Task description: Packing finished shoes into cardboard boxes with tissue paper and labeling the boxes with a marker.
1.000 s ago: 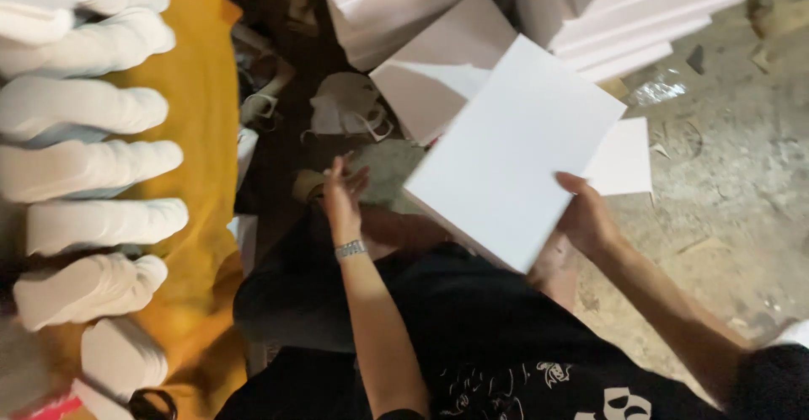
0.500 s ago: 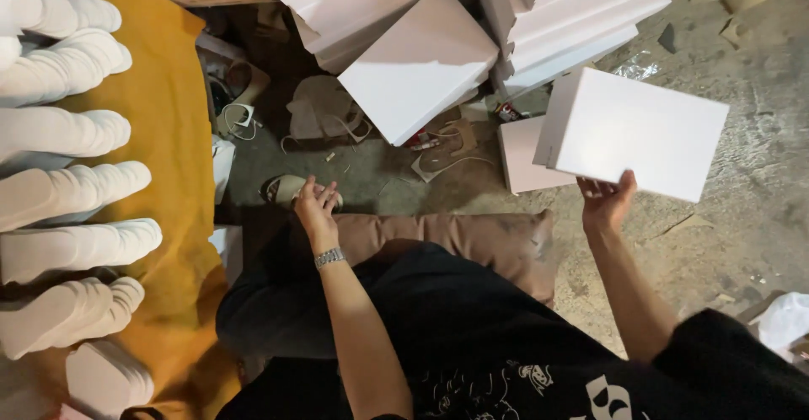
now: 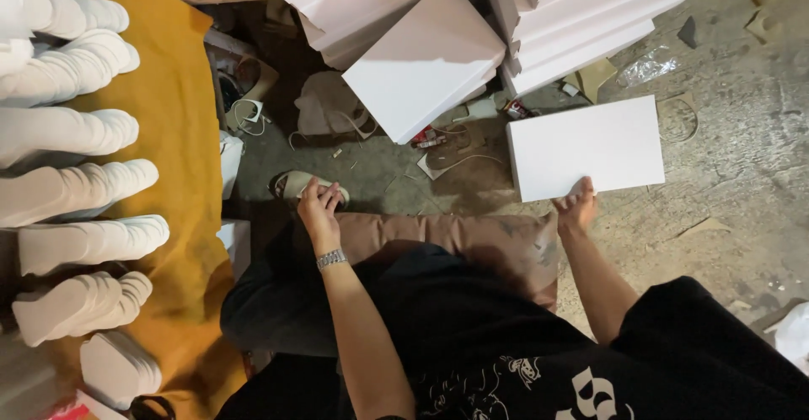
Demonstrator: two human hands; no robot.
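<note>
My right hand point(image 3: 576, 205) grips the near edge of a flat white rectangular box point(image 3: 586, 146), which lies low over the concrete floor to the right. My left hand point(image 3: 318, 208) rests with loosely curled fingers at the left end of a brown cushion point(image 3: 459, 239), just beside a sandal point(image 3: 291, 186). It holds nothing that I can see. A metal watch band sits on that wrist.
Stacks of white boxes point(image 3: 581, 16) and a tilted white box point(image 3: 425, 58) stand ahead. On the left, rows of stacked white moulded pieces point(image 3: 76, 180) lie on a yellow cloth point(image 3: 181, 133). Cables, paper scraps and plastic litter the floor point(image 3: 733, 167).
My right hand has carried the white box from in front of me out to the right and down toward the floor. My left hand has stayed near the cushion.
</note>
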